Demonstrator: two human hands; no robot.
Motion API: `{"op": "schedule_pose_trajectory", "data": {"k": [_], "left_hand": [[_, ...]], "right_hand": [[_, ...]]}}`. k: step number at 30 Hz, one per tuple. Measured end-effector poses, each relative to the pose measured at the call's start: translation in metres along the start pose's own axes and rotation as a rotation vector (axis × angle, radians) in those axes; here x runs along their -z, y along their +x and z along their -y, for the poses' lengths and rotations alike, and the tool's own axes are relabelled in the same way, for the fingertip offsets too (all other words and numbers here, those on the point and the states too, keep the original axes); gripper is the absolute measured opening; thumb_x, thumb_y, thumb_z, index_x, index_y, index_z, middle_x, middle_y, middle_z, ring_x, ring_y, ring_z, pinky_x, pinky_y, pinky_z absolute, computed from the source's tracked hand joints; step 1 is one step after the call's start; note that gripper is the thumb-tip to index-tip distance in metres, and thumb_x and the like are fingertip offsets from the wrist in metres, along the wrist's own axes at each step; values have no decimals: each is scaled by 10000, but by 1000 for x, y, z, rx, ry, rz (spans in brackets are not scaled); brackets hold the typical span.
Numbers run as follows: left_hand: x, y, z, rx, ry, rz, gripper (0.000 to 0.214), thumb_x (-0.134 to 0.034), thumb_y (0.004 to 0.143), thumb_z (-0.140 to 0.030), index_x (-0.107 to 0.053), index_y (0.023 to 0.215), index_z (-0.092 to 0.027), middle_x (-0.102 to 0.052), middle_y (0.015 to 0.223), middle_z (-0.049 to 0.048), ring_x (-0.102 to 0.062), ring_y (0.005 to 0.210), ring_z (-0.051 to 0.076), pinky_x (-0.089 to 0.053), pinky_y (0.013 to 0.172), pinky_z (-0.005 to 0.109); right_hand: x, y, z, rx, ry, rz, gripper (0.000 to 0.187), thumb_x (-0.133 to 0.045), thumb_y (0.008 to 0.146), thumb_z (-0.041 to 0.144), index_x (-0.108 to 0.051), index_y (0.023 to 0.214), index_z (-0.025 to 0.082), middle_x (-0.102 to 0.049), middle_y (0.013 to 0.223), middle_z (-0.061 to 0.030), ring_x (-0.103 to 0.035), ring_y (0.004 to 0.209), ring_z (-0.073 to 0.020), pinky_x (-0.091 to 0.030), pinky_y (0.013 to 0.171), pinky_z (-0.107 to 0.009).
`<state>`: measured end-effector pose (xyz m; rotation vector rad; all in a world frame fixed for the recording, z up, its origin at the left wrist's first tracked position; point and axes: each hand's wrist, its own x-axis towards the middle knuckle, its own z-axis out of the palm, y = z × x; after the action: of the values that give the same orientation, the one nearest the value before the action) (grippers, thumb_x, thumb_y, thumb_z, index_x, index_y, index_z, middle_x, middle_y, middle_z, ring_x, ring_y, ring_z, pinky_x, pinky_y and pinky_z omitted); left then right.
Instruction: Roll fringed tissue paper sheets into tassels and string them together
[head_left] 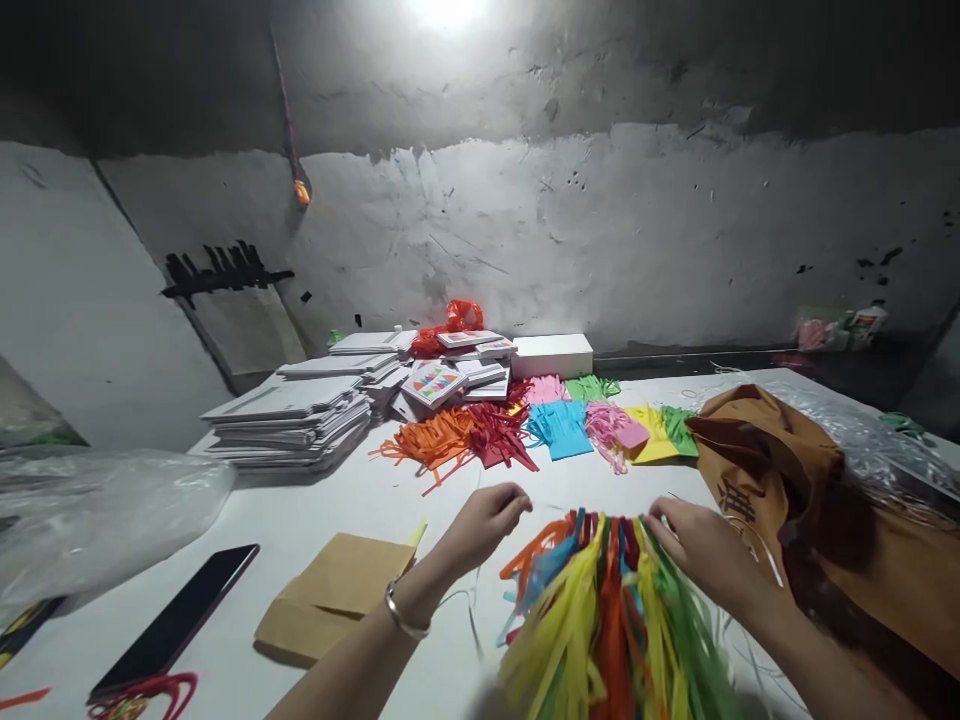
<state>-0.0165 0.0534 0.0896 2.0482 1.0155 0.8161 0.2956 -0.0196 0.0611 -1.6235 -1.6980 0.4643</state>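
Observation:
A tassel garland (615,610) of orange, blue, yellow, red and green paper strips hangs low in front of me, its folded tops lined up in a row. My left hand (496,515) is closed in a pinch beside the orange end, with a faint thin string running from the fingertips toward the tassels. At the green end, my right hand (681,535) is closed on the garland's top edge. Its fingertips are partly hidden. The lower strips are blurred and run out of view.
Behind the garland lie bundles of orange strips (435,437), blue strips (561,428) and yellow strips (651,432). White cards (292,425) are stacked left. A kraft paper packet (337,590) and phone (176,620) lie nearer. A brown cloth (772,450) borders the right.

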Motion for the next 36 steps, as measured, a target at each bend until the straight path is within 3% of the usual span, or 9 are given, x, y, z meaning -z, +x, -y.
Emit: {"op": "schedule_pose_trajectory", "data": {"k": [3, 6, 9, 15, 18, 21, 27, 31, 36], "left_hand": [[-26, 3, -19, 15, -89, -73, 392, -369, 1020, -477, -594, 946, -163, -431, 597, -60, -369, 487, 107, -298, 456, 212], [-73, -17, -24, -20, -111, -75, 429, -347, 1036, -512, -592, 947, -171, -485, 628, -33, -411, 491, 112, -351, 463, 222], [-127, -46, -4, -101, -64, -15, 423, -332, 1045, -463, -609, 871, -195, -567, 637, 21, -512, 545, 150, -429, 529, 259], [-195, -80, 55, -325, 198, 106, 262, -531, 934, -411, -585, 744, -239, -513, 552, 27, -386, 487, 168, -254, 447, 300], [-190, -93, 58, -390, 248, 155, 214, -570, 951, -397, -627, 808, -248, -589, 606, 20, -454, 518, 165, -258, 441, 288], [-152, -100, 36, -537, 279, 234, 184, -555, 996, -356, -675, 901, -255, -668, 673, 17, -553, 568, 155, -338, 455, 257], [-76, -59, -24, -376, 280, 229, 216, -491, 1009, -179, -686, 1097, -206, -730, 1027, 97, -676, 873, 198, -514, 728, 277], [-80, -30, -31, -545, 409, 436, 58, -624, 959, -238, -659, 965, -192, -712, 904, 64, -619, 832, 203, -475, 732, 297], [-103, -25, -16, -538, 546, 413, 205, -706, 887, -321, -559, 963, -199, -673, 846, 29, -569, 798, 208, -417, 722, 328]], "right_hand": [[-15, 19, 6, -120, 158, -116, 359, -512, 841, 584, -481, 714, 250, -512, 677, -12, -461, 672, -204, -296, 646, -311], [-46, 7, 17, -235, 407, -15, 464, -451, 849, 697, -483, 734, 249, -481, 623, 25, -412, 546, -154, -318, 546, -280], [-81, -27, 25, -354, 628, 165, 590, -423, 817, 811, -543, 800, 235, -398, 528, 76, -274, 414, -110, -255, 435, -261], [-106, -68, 20, -381, 854, 335, 617, -861, 490, 709, -588, 650, 180, -471, 616, 43, -412, 594, -108, -323, 585, -249], [-101, -72, 13, -386, 918, 360, 594, -892, 492, 661, -581, 673, 188, -464, 625, 49, -410, 608, -114, -314, 592, -250], [-94, -76, 10, -375, 961, 363, 574, -860, 576, 679, -594, 734, 195, -508, 646, 36, -445, 636, -130, -345, 627, -256], [-85, -86, 10, -407, 1042, 394, 601, -778, 678, 750, -534, 812, 217, -404, 627, 81, -310, 546, -75, -291, 550, -214], [-86, -89, 8, -421, 1054, 438, 614, -764, 690, 763, -487, 845, 238, -326, 551, 121, -190, 433, -44, -157, 442, -201], [-89, -90, 4, -390, 1031, 391, 621, -694, 724, 810, -484, 859, 241, -327, 562, 122, -176, 413, -41, -132, 423, -210]]}}
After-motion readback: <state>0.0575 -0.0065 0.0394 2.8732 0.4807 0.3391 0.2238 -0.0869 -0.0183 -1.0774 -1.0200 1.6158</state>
